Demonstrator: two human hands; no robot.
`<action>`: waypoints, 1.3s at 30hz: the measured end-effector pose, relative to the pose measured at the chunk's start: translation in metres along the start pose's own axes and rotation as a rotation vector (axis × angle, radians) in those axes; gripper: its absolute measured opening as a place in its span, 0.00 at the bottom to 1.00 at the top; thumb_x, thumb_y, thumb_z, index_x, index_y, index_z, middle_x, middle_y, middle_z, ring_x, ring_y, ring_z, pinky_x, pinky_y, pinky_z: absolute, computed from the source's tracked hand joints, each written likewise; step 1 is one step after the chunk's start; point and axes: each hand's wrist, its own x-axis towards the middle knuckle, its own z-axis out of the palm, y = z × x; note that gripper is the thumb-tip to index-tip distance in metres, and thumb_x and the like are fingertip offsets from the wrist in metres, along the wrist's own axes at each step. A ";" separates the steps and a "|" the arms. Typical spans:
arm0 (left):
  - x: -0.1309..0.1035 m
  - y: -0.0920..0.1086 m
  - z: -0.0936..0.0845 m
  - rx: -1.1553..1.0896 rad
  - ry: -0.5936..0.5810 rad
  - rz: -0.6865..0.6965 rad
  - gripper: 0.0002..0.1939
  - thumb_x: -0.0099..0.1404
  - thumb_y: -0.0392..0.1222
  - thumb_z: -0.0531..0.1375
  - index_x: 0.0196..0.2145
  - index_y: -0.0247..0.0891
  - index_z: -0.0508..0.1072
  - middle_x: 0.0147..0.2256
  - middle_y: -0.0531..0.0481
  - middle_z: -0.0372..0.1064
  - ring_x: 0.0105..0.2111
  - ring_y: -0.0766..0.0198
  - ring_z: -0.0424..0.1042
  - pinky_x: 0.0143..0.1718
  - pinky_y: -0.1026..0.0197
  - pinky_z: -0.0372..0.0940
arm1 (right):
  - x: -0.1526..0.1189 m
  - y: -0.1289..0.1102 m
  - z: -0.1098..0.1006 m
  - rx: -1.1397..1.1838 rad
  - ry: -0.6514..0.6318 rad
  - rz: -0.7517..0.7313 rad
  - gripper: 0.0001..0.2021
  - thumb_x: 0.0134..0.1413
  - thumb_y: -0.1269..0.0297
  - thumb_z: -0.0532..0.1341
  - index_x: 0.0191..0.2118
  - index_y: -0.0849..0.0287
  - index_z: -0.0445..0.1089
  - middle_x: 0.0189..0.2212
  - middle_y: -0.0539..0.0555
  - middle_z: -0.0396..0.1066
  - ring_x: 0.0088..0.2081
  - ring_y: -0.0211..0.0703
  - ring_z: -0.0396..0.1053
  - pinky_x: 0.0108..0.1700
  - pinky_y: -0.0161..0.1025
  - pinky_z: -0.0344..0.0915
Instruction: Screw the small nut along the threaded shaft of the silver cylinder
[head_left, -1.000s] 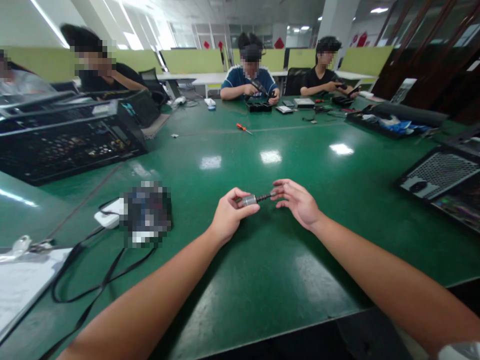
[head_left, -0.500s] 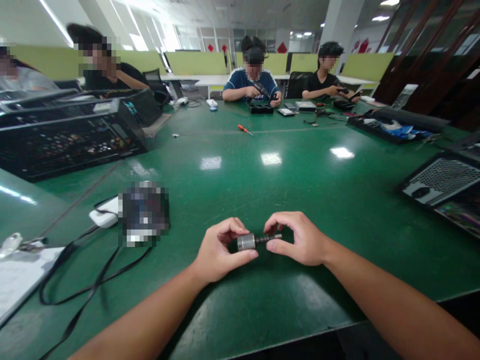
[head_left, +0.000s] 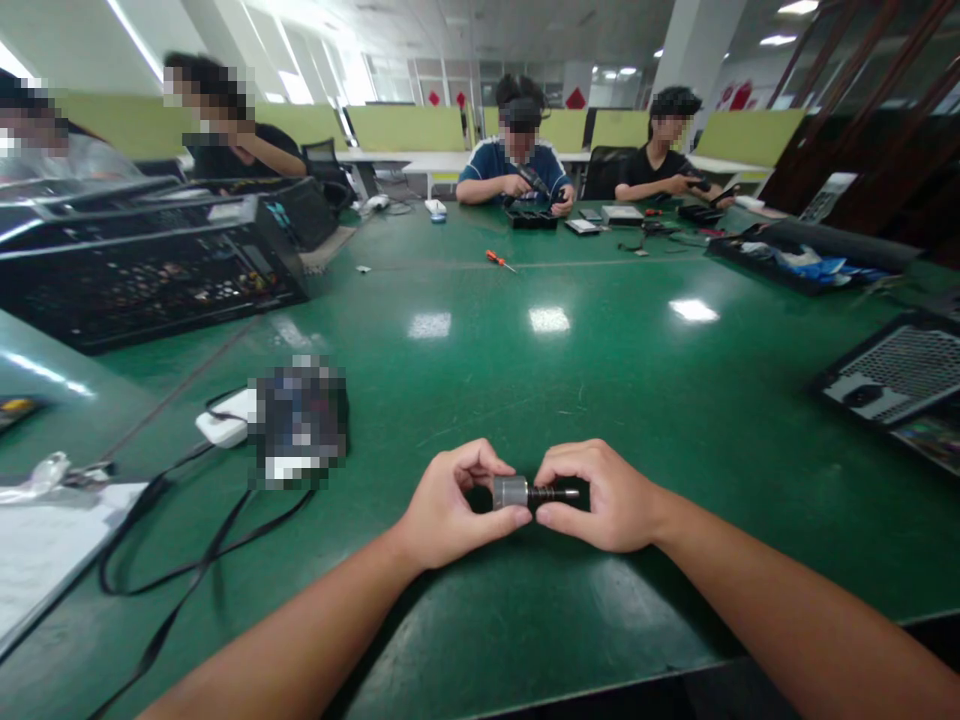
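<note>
A small grey metal cylinder [head_left: 511, 492] lies sideways over the table, with a thin shaft [head_left: 562, 493] pointing right. Dark coils, like a spring, wrap the shaft near the cylinder. My left hand [head_left: 457, 505] is closed round the cylinder, thumb below and fingers above. My right hand [head_left: 600, 497] curls about the shaft, its thumb and fingertips pinching close to where the coils meet the cylinder. The shaft's bare tip shows inside the curve of that hand. Some right fingers are hidden behind the others.
Left of my hands sit a white box [head_left: 227, 418], a black strap [head_left: 202, 560] and a clipboard with paper [head_left: 60, 560]. Open computer cases stand at left [head_left: 150, 270] and right [head_left: 900, 380]. A screwdriver [head_left: 499, 261] lies farther back. Several people sit across the green table [head_left: 465, 390].
The cylinder and both hands have shifted slightly right in view. My right fingertips have slid along the shaft toward the cylinder, and the shaft now points more level.
</note>
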 end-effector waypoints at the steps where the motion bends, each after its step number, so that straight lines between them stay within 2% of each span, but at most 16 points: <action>1: -0.001 0.000 0.000 0.015 -0.009 0.009 0.18 0.49 0.43 0.73 0.30 0.38 0.69 0.28 0.50 0.74 0.27 0.63 0.73 0.30 0.63 0.69 | 0.000 -0.001 0.000 0.000 -0.010 -0.009 0.06 0.55 0.62 0.64 0.32 0.60 0.72 0.26 0.50 0.70 0.28 0.38 0.65 0.33 0.35 0.58; 7: -0.004 0.006 0.000 0.081 -0.079 -0.020 0.18 0.49 0.44 0.72 0.29 0.38 0.67 0.26 0.51 0.74 0.24 0.64 0.72 0.27 0.64 0.68 | -0.002 0.001 0.003 -0.030 -0.081 -0.080 0.06 0.58 0.64 0.61 0.32 0.59 0.71 0.25 0.52 0.71 0.28 0.40 0.66 0.34 0.37 0.60; 18: -0.006 0.008 0.004 0.062 -0.086 -0.023 0.17 0.51 0.45 0.72 0.29 0.37 0.68 0.25 0.51 0.73 0.23 0.65 0.71 0.25 0.65 0.65 | -0.004 0.002 -0.005 -0.076 -0.144 -0.123 0.08 0.60 0.62 0.60 0.32 0.59 0.72 0.25 0.53 0.73 0.29 0.41 0.68 0.37 0.39 0.63; 23: -0.007 0.008 0.004 0.049 -0.066 0.001 0.17 0.50 0.44 0.72 0.29 0.38 0.67 0.25 0.51 0.73 0.23 0.65 0.71 0.25 0.65 0.64 | -0.004 0.001 -0.007 -0.064 -0.136 -0.124 0.08 0.60 0.63 0.61 0.33 0.60 0.74 0.25 0.53 0.74 0.29 0.42 0.69 0.37 0.40 0.64; 28: -0.006 0.007 0.004 0.075 -0.055 0.014 0.17 0.50 0.44 0.72 0.29 0.38 0.67 0.26 0.51 0.73 0.24 0.64 0.72 0.27 0.64 0.66 | -0.005 0.000 -0.008 -0.055 -0.132 -0.117 0.08 0.61 0.63 0.62 0.40 0.58 0.78 0.31 0.55 0.79 0.32 0.43 0.74 0.39 0.40 0.66; 32: -0.006 0.005 0.004 0.107 -0.012 0.010 0.18 0.50 0.45 0.72 0.29 0.39 0.67 0.27 0.51 0.74 0.25 0.63 0.72 0.28 0.63 0.67 | -0.006 -0.001 -0.009 -0.086 -0.031 -0.059 0.11 0.56 0.62 0.67 0.45 0.57 0.77 0.37 0.55 0.80 0.37 0.45 0.76 0.42 0.41 0.68; 34: -0.006 0.004 0.004 0.113 -0.007 0.016 0.19 0.49 0.46 0.73 0.30 0.39 0.67 0.28 0.52 0.74 0.26 0.63 0.73 0.29 0.62 0.67 | -0.007 -0.001 -0.010 -0.081 0.014 -0.033 0.12 0.53 0.61 0.69 0.44 0.56 0.76 0.37 0.55 0.79 0.38 0.45 0.76 0.42 0.40 0.68; 39: -0.007 0.002 0.005 0.100 -0.034 0.035 0.19 0.50 0.44 0.74 0.31 0.39 0.68 0.29 0.51 0.75 0.28 0.63 0.74 0.31 0.63 0.68 | -0.006 -0.001 -0.011 -0.042 0.005 -0.036 0.03 0.56 0.65 0.66 0.37 0.58 0.76 0.31 0.53 0.77 0.33 0.41 0.74 0.39 0.38 0.66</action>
